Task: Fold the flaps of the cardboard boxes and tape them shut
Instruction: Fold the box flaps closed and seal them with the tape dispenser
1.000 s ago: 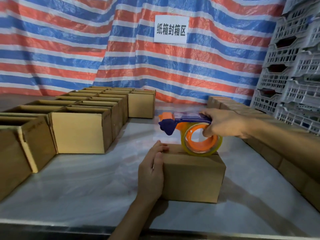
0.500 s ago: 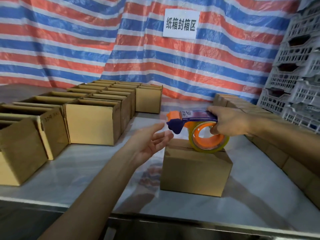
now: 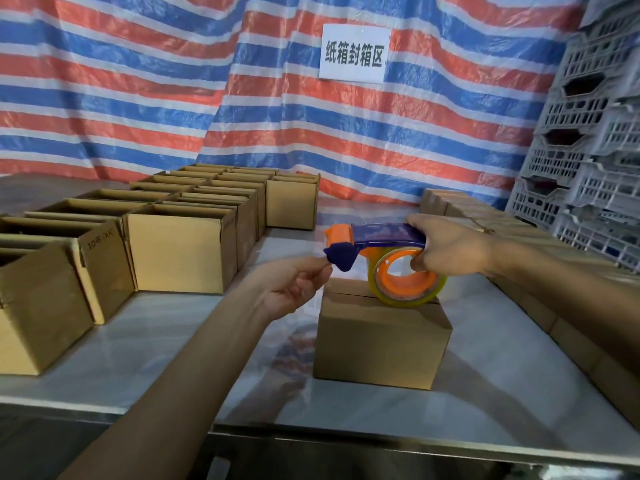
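Note:
A small cardboard box [image 3: 381, 344] with its flaps folded shut stands on the table in front of me. On its top rests the clear tape roll [image 3: 408, 296] of an orange and blue tape dispenser [image 3: 381, 234]. My right hand [image 3: 450, 252] grips the dispenser's handle, with fingers through the roll's orange core. My left hand [image 3: 294, 285] is raised to the left of the box, thumb and forefinger pinched together at the dispenser's blue nose, where the tape end comes out. The tape itself is too thin to make out.
Several open-topped cardboard boxes [image 3: 176, 251] stand in rows on the left of the marble table [image 3: 166, 358]. Closed boxes [image 3: 571, 327] line the right edge. Grey plastic crates [image 3: 595, 168] are stacked at the right, and a striped tarp with a white sign [image 3: 355, 51] hangs behind.
My left hand left the box's left side, rose and came to the dispenser's nose, fingers now pinched. The right hand and dispenser stayed on the box top.

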